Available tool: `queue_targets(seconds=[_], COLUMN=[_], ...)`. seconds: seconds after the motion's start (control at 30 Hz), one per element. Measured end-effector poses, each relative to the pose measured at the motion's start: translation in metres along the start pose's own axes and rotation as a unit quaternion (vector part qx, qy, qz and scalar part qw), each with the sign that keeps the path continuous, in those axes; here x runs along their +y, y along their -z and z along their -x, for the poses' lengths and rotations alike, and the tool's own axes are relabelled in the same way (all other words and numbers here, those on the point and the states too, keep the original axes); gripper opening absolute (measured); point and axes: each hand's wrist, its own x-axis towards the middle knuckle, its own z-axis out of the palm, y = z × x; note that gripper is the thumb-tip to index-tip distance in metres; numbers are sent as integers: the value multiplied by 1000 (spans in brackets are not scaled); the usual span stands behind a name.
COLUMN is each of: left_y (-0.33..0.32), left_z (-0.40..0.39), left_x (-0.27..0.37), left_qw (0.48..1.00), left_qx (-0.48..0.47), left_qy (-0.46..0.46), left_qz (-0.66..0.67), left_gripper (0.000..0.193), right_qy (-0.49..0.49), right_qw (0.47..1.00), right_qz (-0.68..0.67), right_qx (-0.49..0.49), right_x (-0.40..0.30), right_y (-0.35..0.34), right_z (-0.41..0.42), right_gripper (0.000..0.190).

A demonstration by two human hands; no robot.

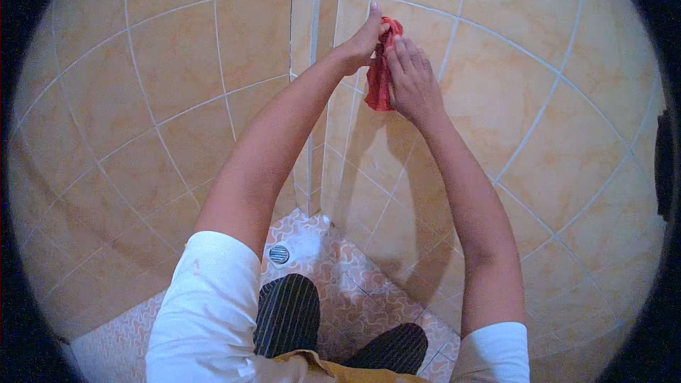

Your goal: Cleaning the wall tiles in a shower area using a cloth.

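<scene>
A crumpled red cloth (379,88) is between my two hands, in front of the tiled wall at the upper middle of the view. My left hand (364,40) has hold of its upper left side, thumb pointing up. From the right, my right hand (414,75) lies along the cloth with its fingers nearly straight and close together, the palm turned toward it. The lower end of the cloth hangs below the fingers. Parts of the left fingers are hidden behind the cloth. Whether the cloth touches the wall is not plain.
Beige marbled tile walls (511,96) with white grout meet at a corner with a narrow vertical strip (315,21). Below lies a patterned tile floor (340,298) with a round metal drain (279,255). A dark object (664,165) stands at the right rim.
</scene>
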Motion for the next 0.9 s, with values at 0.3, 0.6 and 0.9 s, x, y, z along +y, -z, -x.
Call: queue_targets(seconds=[0.3,0.6,0.9], left_y=[102,139,152], left_z=[-18,-33,-52], left_x=[-58,-165,-187], left_qw=[954,653,620], left_qx=[95,375,374], left_qy=[-189,-358,-398], left_qz=[-212,-553,-564], left_gripper=[51,32,28], right_qy=[7,70,236], right_qw=[963,978,947], right_qz=[260,194,185], right_qx=[-67,-37,-117], right_x=[-29,-6,19], right_y=[-61,-75,-71], right_z=[-49,-68,-96], right_gripper=[58,51,48])
